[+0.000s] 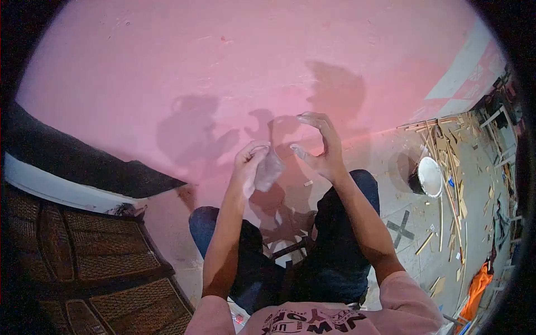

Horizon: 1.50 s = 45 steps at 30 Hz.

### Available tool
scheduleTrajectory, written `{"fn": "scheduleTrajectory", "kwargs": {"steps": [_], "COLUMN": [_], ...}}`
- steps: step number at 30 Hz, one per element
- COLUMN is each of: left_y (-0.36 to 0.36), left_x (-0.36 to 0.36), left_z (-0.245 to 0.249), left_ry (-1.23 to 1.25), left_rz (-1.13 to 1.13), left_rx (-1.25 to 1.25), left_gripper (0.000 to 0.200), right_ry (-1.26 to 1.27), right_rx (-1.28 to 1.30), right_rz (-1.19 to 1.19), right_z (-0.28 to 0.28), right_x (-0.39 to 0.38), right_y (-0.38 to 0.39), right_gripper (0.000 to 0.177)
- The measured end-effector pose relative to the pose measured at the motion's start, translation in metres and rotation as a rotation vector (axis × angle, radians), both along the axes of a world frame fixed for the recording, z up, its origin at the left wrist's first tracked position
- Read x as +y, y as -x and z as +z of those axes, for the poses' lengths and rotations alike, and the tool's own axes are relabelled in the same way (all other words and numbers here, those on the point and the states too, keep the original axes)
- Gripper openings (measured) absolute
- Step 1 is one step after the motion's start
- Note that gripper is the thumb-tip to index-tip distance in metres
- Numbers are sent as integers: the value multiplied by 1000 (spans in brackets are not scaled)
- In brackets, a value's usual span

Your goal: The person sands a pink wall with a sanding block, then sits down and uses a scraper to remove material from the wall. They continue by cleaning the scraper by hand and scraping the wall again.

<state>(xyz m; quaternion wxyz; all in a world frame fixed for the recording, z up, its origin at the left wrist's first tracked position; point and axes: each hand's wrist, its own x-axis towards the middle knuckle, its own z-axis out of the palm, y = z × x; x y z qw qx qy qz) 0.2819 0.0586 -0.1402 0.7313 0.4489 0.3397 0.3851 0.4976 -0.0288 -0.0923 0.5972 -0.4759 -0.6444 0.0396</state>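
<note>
Held up in front of the wall, my left hand (249,163) pinches a small grey sheet that looks like sandpaper (269,170) by its upper edge. The sheet hangs down at a slant. To its right, my right hand (322,146) is empty, with thumb and fingers spread in a curve, apart from the sheet. Pale dust coats the fingertips of both hands. The pink wall (262,61) lies just beyond them, carrying the hands' shadows.
A white bucket (430,177) stands on the floor to the right, near scattered wooden strips (444,151). Dark woven-panel furniture (111,251) is at the lower left. An orange cloth (477,290) lies at the lower right. My bent knees (363,192) are below my hands.
</note>
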Motion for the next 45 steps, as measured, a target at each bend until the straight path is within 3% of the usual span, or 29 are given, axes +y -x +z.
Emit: {"fn": "scheduleTrajectory", "kwargs": {"steps": [5, 9, 17, 26, 35, 38, 41, 45], "left_y": [-8, 0, 5, -1, -12, -15, -15, -8], "left_x": [-4, 3, -6, -12, -33, -47, -52, -46], "left_z": [-11, -21, 13, 19, 44, 46, 40, 38], "left_ry": [50, 30, -17, -160, -306, -411, -463, -470], "left_rz": [-26, 107, 146, 175, 112, -10, -62, -23], "left_rx": [-60, -78, -125, 40, -177, -145, 88, 175], "left_gripper": [20, 26, 45, 56, 98, 87, 68, 43], "right_ry": [37, 48, 44, 188, 391, 345, 326, 321], "right_rx": [-81, -82, -70, 85, 143, 129, 132, 180], "right_rz": [28, 45, 17, -46, -91, -41, -5, -7], "right_z": [4, -3, -1, -21, -73, -78, -83, -96], "right_x": [0, 3, 4, 19, 53, 55, 58, 64], "right_y": [11, 16, 16, 14, 20, 23, 25, 28], "right_gripper": [61, 63, 60, 62, 53, 51, 49, 48]}}
